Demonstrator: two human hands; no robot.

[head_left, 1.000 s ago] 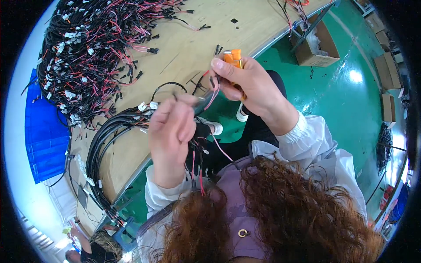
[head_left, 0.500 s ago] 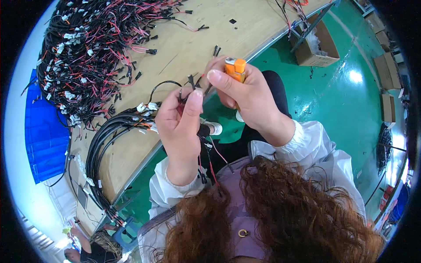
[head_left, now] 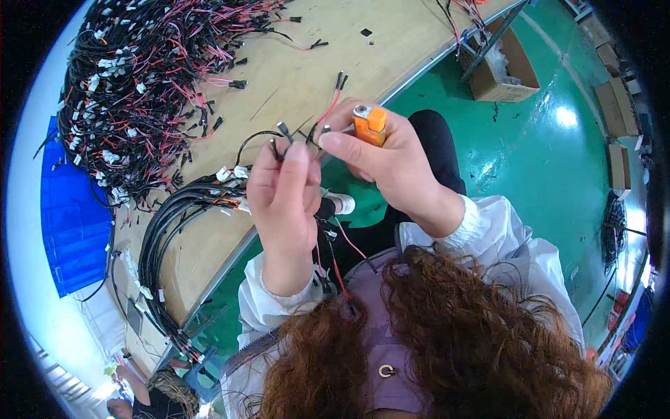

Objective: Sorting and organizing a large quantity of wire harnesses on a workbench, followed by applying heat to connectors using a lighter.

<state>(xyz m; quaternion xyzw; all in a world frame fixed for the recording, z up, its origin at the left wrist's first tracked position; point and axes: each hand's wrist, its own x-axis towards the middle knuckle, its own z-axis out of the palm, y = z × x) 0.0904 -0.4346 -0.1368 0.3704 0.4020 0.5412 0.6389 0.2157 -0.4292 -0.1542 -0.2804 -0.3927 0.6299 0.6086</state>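
Note:
My left hand [head_left: 285,202] pinches thin black wire ends [head_left: 283,130] with dark sleeved tips between thumb and fingers. Close beside it, my right hand [head_left: 391,155] is closed round an orange lighter [head_left: 370,124] with its metal top upward. The thumb and fingertips of that hand also meet at a short dark wire end next to the left fingers. A red wire with black tips [head_left: 340,82] sticks up beyond the right hand. Below my left hand, several red and black wires [head_left: 336,269] hang toward my lap. Part of the wires is hidden by my fingers.
A large heap of black and red wire harnesses [head_left: 139,98] covers the far left of the wooden table [head_left: 314,70]. A bundle of black cables [head_left: 157,237] curves along its near side. A cardboard box [head_left: 506,77] stands on the green floor at right. Another person [head_left: 143,394] is at lower left.
My right hand has moved slightly down and left, bringing its thumb nearer the wire ends. The lighter has tilted a little; the wire ends in my left hand have shifted left.

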